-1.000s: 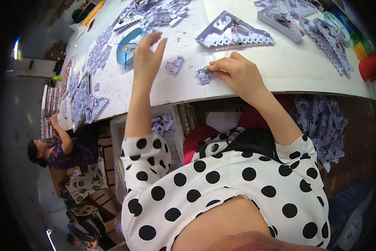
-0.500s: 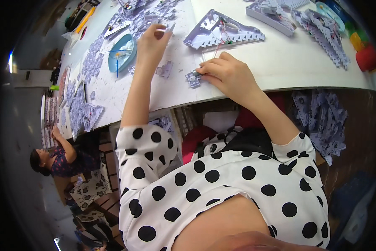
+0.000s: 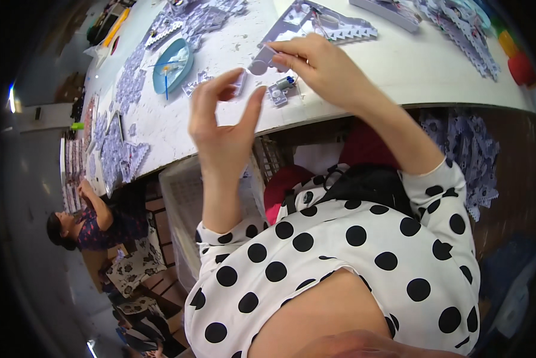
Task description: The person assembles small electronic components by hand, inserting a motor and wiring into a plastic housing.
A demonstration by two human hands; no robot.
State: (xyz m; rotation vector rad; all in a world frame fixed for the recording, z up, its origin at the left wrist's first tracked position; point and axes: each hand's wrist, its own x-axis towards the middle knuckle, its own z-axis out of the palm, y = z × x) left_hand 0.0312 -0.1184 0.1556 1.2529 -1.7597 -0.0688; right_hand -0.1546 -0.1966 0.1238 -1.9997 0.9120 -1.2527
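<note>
My right hand [image 3: 325, 67] pinches a flat pale lavender plastic piece [image 3: 261, 61] with a rounded notch, held above the table. Close to that piece, my left hand [image 3: 220, 122] has its thumb and fingers spread, with nothing between them. Below the held piece, a small metal motor [image 3: 286, 82] with a blue end lies on a small plastic bracket [image 3: 277, 95] near the table's front edge. A triangular plastic housing [image 3: 289, 25] with toothed edge and thin wires sits behind my right hand. Another small plastic part [image 3: 197, 82] lies partly behind my left fingers.
A light blue bowl [image 3: 187, 67] with white matter and thin blue sticks stands left. Heaps of plastic parts [image 3: 131, 86] cover the table's left side. More toothed housings [image 3: 459, 42] and a red object [image 3: 521, 71] are at right. A co-worker [image 3: 95, 221] works far left.
My right hand has let go of the motor, moved up and now grips the flat plastic piece. My left hand came down and toward the middle, its fingers opened.
</note>
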